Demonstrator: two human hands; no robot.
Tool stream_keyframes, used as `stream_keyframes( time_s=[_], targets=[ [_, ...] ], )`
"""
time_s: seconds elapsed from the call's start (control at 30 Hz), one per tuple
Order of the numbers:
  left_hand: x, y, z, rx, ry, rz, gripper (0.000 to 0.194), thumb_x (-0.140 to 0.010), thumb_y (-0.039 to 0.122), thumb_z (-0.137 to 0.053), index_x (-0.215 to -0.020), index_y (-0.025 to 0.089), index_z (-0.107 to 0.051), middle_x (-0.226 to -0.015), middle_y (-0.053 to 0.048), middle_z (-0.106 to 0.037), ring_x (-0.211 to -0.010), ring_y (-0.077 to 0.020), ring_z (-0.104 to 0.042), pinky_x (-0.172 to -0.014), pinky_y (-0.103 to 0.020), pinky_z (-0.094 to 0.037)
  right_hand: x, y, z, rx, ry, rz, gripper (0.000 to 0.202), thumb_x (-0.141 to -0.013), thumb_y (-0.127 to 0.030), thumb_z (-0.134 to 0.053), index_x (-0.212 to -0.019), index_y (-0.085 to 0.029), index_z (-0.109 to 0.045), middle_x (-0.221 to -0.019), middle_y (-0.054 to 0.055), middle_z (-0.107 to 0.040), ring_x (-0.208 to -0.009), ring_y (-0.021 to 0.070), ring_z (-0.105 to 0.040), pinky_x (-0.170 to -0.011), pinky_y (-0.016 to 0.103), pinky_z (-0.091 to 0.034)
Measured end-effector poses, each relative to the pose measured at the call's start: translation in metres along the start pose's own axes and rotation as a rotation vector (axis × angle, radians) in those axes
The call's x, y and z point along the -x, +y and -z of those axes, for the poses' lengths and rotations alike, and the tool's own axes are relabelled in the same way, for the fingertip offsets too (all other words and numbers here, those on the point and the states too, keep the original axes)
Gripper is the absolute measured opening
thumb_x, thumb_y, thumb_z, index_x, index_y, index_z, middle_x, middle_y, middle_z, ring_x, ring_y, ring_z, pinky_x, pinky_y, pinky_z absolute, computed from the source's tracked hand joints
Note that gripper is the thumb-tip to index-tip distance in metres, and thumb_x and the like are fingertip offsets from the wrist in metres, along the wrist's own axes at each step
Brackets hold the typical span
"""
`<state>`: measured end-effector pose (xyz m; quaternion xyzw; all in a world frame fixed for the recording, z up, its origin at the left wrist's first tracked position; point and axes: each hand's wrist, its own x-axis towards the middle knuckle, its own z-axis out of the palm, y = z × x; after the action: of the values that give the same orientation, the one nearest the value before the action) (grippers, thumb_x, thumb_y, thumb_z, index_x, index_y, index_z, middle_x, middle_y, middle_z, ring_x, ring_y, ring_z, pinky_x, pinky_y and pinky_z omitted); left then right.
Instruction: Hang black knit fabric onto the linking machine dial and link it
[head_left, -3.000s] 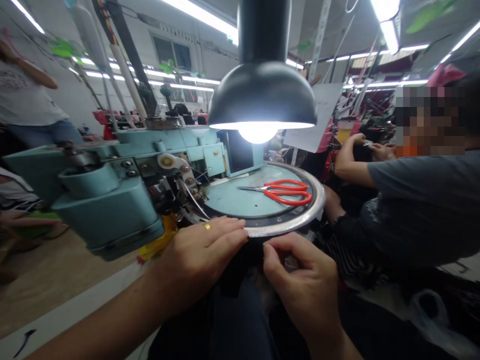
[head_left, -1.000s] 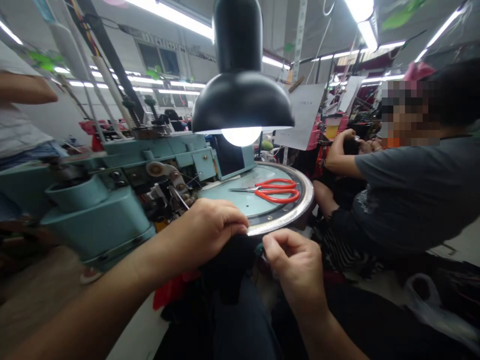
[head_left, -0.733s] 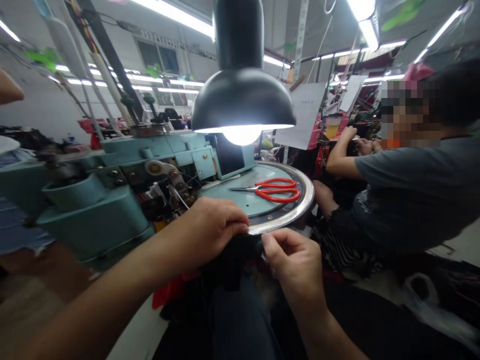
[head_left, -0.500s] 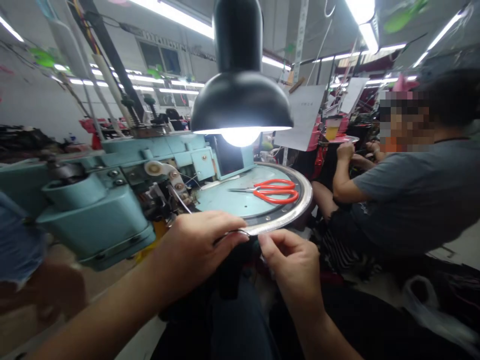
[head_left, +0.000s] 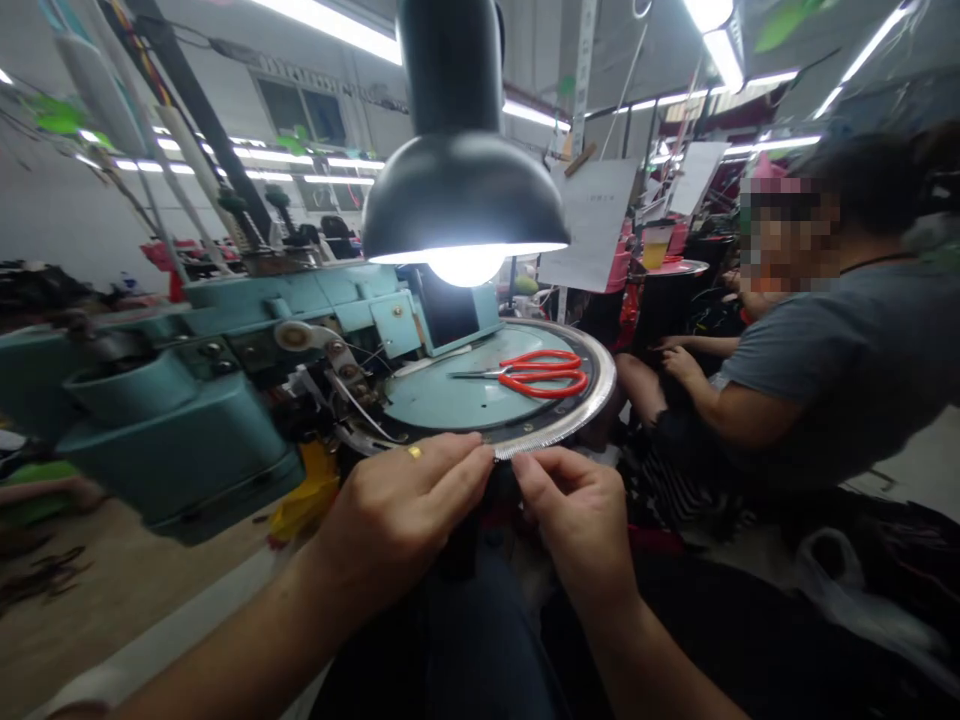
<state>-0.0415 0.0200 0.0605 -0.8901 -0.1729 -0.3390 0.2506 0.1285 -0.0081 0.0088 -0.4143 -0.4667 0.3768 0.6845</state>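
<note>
Fingers of the left hand [head_left: 405, 510], curled a second ago, now lie straightened over the toothed rim [head_left: 555, 434], and the co-worker's hand [head_left: 679, 365] has dropped lower at the right. Scissors [head_left: 502, 374] rest where they were on the disc [head_left: 442, 408].

Dark cloth [head_left: 501, 490] sits below the rim, between the two hands, much of it lost in shadow. Laid flat like this, the left hand seems to steady the cloth against the teeth; its thumb side is hidden, so I cannot tell whether it grips anything. Thumb and forefinger of the right hand [head_left: 581, 515] are pinched together just beside the rim, probably on the edge of the cloth, which such a hold would keep level with the teeth. What lies between those fingertips is covered.

On the disc, the scissors point left with their handles to the right, likely parked there to stay within reach yet off the teeth. Above, the lamp [head_left: 465, 190] hangs low, presumably to light the rim's fine teeth.
</note>
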Motion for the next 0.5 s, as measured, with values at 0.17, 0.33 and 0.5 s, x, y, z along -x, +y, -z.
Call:
stream_keyframes(
  time_s=[0.17,0.33,0.5],
  targets=[
    [-0.002,-0.003,-0.001,0.083,-0.025,0.071,0.013,-0.094,0.018,-0.061,-0.103,0.013,-0.069,-0.1,-0.009,-0.077,-0.087,-0.0186,-0.074,-0.077,-0.026,-0.06,-0.002,0.002,0.002,-0.095,-0.041,-0.063,0.034,-0.082,-0.039,-0.071,-0.06,-0.014,-0.067,-0.048,-0.003,-0.053,-0.046,0.0088,-0.044,-0.046,0.021,-0.036],
    [-0.002,0.0,-0.001,0.108,0.001,0.15,0.012,-0.093,0.019,-0.062,-0.1,0.017,-0.071,-0.1,-0.006,-0.079,-0.089,-0.0182,-0.075,-0.08,-0.027,-0.061,-0.003,0.005,0.004,-0.127,-0.069,-0.084,0.033,-0.082,-0.041,-0.072,-0.062,-0.015,-0.068,-0.048,-0.003,-0.053,-0.044,0.009,-0.045,-0.043,0.02,-0.036],
    [-0.004,0.007,-0.008,0.098,0.057,0.224,0.008,-0.089,0.02,-0.066,-0.092,0.018,-0.072,-0.095,-0.005,-0.079,-0.084,-0.0178,-0.076,-0.078,-0.027,-0.061,-0.003,0.006,0.005,-0.143,-0.078,-0.107,0.032,-0.081,-0.043,-0.073,-0.066,-0.015,-0.07,-0.049,-0.003,-0.055,-0.045,0.0092,-0.046,-0.043,0.02,-0.038]
  ],
)
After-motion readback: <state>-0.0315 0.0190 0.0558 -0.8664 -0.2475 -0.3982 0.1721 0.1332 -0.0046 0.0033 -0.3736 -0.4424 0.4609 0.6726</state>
